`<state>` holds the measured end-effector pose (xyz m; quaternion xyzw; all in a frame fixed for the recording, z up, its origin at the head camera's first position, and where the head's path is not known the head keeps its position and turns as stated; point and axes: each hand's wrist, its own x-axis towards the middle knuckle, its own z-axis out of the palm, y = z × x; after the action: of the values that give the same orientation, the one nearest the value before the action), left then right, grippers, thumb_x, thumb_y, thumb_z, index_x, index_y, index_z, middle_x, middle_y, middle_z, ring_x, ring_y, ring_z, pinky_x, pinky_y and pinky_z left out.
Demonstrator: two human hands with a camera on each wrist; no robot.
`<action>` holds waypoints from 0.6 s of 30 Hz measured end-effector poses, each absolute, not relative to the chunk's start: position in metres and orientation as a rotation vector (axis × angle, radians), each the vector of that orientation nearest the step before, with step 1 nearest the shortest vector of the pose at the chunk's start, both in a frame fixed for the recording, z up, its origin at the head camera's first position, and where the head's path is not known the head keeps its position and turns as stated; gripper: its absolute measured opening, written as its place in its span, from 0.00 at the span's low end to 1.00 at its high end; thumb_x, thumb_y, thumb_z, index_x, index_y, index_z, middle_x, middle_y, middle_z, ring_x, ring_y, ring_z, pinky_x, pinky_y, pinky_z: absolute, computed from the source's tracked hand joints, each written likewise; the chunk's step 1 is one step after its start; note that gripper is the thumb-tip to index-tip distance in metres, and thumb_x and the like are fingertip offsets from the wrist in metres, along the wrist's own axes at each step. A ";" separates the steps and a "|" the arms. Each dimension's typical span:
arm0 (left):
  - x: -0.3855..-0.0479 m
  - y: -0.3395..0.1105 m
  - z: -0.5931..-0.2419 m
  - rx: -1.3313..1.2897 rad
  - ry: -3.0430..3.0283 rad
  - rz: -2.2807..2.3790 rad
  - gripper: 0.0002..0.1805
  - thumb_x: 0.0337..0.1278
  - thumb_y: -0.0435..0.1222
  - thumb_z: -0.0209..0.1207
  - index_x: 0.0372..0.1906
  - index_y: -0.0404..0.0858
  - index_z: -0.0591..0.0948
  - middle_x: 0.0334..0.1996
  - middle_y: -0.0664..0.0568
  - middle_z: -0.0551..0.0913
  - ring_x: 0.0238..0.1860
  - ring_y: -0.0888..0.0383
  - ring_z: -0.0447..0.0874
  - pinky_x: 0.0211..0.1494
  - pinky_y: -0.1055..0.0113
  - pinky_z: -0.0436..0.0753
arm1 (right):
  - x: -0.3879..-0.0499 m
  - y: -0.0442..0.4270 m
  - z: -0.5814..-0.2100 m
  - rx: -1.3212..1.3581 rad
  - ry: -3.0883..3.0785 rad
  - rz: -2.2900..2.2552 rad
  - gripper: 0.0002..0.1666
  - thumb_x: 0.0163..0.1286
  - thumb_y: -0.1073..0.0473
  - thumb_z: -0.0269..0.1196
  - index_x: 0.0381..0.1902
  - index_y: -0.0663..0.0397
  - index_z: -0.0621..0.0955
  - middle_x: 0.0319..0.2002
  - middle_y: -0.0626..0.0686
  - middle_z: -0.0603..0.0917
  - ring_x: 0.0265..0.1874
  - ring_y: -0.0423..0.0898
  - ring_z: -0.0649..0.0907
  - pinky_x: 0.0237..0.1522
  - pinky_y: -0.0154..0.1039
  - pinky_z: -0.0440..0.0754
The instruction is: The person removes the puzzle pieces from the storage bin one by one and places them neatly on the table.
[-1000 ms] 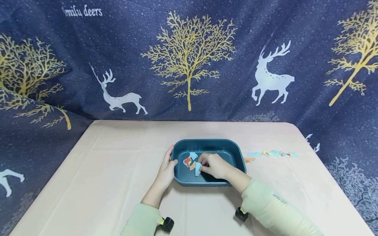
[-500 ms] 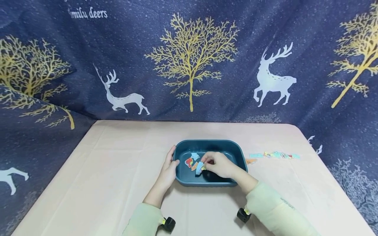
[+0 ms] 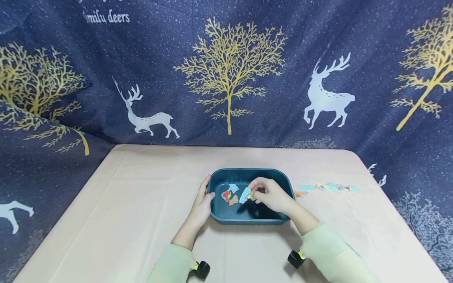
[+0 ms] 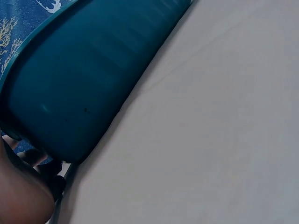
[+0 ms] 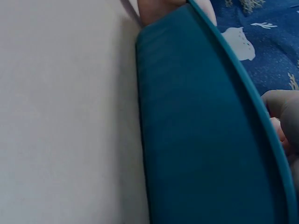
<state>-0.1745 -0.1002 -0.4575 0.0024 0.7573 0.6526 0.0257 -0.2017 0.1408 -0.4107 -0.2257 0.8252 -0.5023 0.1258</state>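
Observation:
A dark teal, rounded rectangular box (image 3: 216, 218) sits on the table in the head view. My left hand (image 3: 201, 205) holds its left end, thumb over the rim and fingers along the outside; the left wrist view shows the box wall (image 4: 88, 79) beside that hand. Inside the box, my right hand (image 3: 270, 196) pinches a light-blue puzzle piece (image 3: 244, 195) with a bit of yellow, raised off the floor. Left of it lie a red piece (image 3: 226, 195), an orange piece (image 3: 233, 200) and another light-blue piece (image 3: 233, 188). In the right wrist view the box wall (image 5: 201, 116) hides most of the right hand.
Right of the box, a row of joined light-blue and colored pieces (image 3: 330, 186) lies on the pale tablecloth (image 3: 106, 220). An orange piece (image 3: 301, 194) lies just below its left end, close to the box. A dark blue curtain (image 3: 152, 59) with deer and trees hangs behind.
My right hand has lifted the light-blue puzzle piece and moved it slightly right and up, away from the orange piece. My left hand keeps its hold on the box.

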 end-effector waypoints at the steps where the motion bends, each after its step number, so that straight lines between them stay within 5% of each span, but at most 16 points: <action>1: -0.174 -0.100 -0.457 0.010 2.342 2.014 0.31 0.69 0.34 0.38 0.75 0.47 0.48 0.76 0.49 0.46 0.76 0.45 0.43 0.75 0.46 0.48 | -0.201 0.142 -0.410 -0.645 2.406 -1.472 0.10 0.64 0.69 0.52 0.43 0.67 0.75 0.33 0.58 0.81 0.30 0.44 0.82 0.33 0.37 0.85; 18: -0.175 -0.101 -0.460 0.024 2.323 2.026 0.31 0.69 0.35 0.37 0.75 0.49 0.48 0.76 0.50 0.45 0.76 0.47 0.41 0.75 0.47 0.46 | -0.189 0.166 -0.396 -0.508 2.381 -1.703 0.10 0.67 0.69 0.55 0.44 0.71 0.74 0.34 0.60 0.81 0.29 0.46 0.83 0.32 0.43 0.86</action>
<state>-0.1746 -0.1015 -0.4604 0.0079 0.7533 0.6569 0.0296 -0.1891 0.1661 -0.3965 -0.1703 0.7985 -0.5711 0.0850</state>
